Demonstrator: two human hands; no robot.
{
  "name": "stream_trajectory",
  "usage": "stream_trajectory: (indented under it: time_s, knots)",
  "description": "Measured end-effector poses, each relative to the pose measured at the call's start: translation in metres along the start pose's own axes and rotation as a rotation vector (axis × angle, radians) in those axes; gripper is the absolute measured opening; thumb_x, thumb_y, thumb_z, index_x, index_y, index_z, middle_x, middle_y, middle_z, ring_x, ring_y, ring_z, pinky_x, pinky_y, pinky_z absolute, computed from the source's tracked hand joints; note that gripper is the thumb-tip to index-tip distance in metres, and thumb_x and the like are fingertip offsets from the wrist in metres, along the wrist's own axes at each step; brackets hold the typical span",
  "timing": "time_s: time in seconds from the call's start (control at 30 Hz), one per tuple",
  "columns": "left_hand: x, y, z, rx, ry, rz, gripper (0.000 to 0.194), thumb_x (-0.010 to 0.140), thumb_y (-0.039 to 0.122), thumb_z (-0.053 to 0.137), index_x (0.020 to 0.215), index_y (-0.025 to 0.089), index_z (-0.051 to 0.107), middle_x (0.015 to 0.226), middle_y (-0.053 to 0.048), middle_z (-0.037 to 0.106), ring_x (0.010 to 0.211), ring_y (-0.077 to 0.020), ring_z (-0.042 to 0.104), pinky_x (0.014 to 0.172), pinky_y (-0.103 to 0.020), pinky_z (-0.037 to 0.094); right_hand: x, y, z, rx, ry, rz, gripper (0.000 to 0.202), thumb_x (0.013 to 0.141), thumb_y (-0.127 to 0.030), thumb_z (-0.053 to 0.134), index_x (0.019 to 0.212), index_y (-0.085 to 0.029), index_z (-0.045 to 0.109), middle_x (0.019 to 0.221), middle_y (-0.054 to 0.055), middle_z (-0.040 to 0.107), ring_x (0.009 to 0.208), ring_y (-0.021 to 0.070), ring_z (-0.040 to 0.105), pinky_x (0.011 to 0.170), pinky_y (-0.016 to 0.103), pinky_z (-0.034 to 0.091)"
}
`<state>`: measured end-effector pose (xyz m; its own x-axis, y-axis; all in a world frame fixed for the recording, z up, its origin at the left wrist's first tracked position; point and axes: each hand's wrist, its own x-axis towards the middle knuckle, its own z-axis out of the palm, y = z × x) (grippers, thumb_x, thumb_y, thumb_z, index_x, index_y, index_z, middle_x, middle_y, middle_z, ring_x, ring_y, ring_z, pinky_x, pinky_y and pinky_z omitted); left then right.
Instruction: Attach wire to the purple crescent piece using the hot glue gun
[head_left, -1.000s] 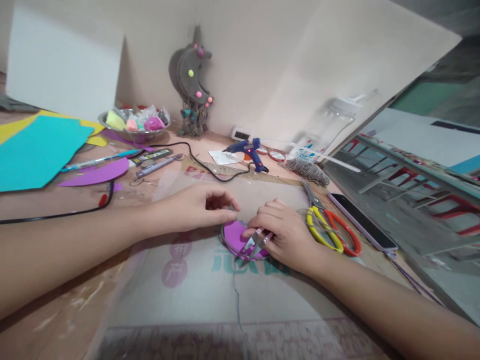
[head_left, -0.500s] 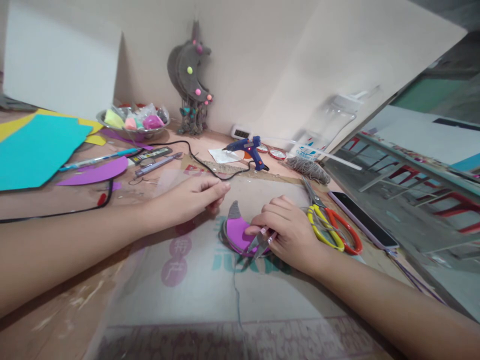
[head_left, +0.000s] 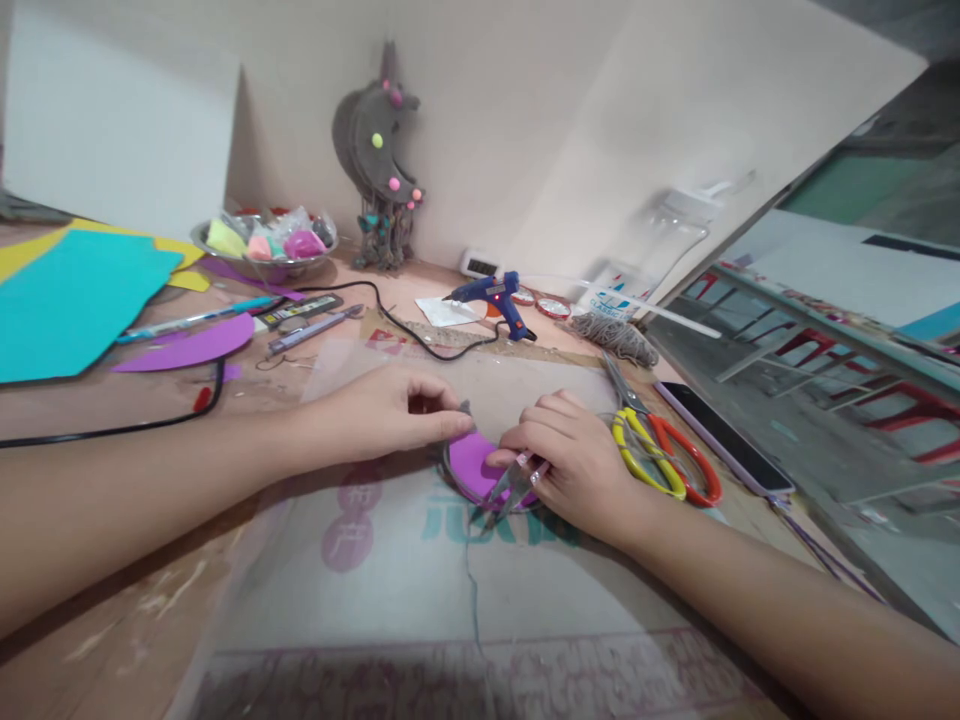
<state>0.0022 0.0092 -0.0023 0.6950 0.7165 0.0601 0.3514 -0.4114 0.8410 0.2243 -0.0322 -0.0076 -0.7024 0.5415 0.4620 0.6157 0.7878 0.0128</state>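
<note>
A purple crescent (head_left: 474, 465) with grey yarn wound round its upper tip lies over the printed plastic sheet (head_left: 390, 600). My left hand (head_left: 420, 410) pinches that yarn-covered tip between thumb and fingers. My right hand (head_left: 562, 455) is closed at the crescent's right side, with small metal snips (head_left: 504, 488) held in its fingers, blades pointing down and left over the purple surface. From the crescent a thin grey strand (head_left: 472, 590) runs down the sheet. The crescent's right end is hidden under my right hand.
Scissors with yellow and red handles (head_left: 651, 450) and a phone (head_left: 724, 437) lie right. Behind are a blue glue gun (head_left: 491, 295), a grey yarn bundle (head_left: 615, 338) and a bowl of coloured clay (head_left: 266, 258). Teal sheets (head_left: 82, 300) lie left; a decorated moon (head_left: 375, 150) hangs behind.
My left hand has moved down and right onto the crescent's yarn-wrapped tip and taken hold of it. The snips in my right hand have shifted slightly down and left.
</note>
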Motion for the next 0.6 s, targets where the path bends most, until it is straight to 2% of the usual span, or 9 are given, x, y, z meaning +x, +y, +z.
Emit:
stream_trajectory:
  time_s: [0.17,0.3,0.5,0.6]
  knots:
    - [-0.0001,-0.0035,-0.0005,0.032,-0.032,0.070,0.030,0.085,0.038,0.046,0.067,0.015,0.053,0.062,0.004,0.044,0.062,-0.0096,0.043,0.058,-0.020,0.034,0.0003,-0.0001,0.0000,-0.006,0.004,0.002,0.019,0.088,-0.029,0.055,0.073,-0.017,0.057,0.060,-0.001,0.056,0.059,0.0119,0.046,0.061,0.029,0.029]
    - [-0.0007,-0.0037,-0.0011,0.029,-0.008,0.053,0.032,0.087,0.035,0.042,0.062,0.016,0.046,0.059,0.005,0.036,0.057,-0.0090,0.037,0.055,-0.020,0.030,0.0001,-0.0001,-0.0001,-0.003,0.023,0.007,0.019,0.088,-0.029,0.056,0.073,-0.017,0.056,0.061,0.000,0.057,0.059,0.0121,0.046,0.061,0.029,0.029]
    - [0.0001,-0.0026,0.0000,-0.013,-0.008,0.009,0.029,0.082,0.042,0.051,0.070,0.015,0.057,0.064,0.004,0.050,0.062,-0.0102,0.046,0.057,-0.020,0.035,-0.0011,0.0001,0.0002,-0.002,0.005,0.005,0.019,0.088,-0.030,0.055,0.074,-0.018,0.057,0.060,-0.001,0.055,0.060,0.0121,0.045,0.062,0.029,0.028]
    - [0.0004,-0.0027,0.0004,0.005,-0.024,-0.001,0.026,0.081,0.039,0.053,0.070,0.015,0.057,0.063,0.004,0.051,0.061,-0.0099,0.046,0.058,-0.019,0.035,-0.0016,0.0008,0.0011,-0.005,-0.017,0.001,0.018,0.088,-0.030,0.056,0.075,-0.017,0.057,0.059,-0.001,0.054,0.060,0.0122,0.045,0.062,0.029,0.028]
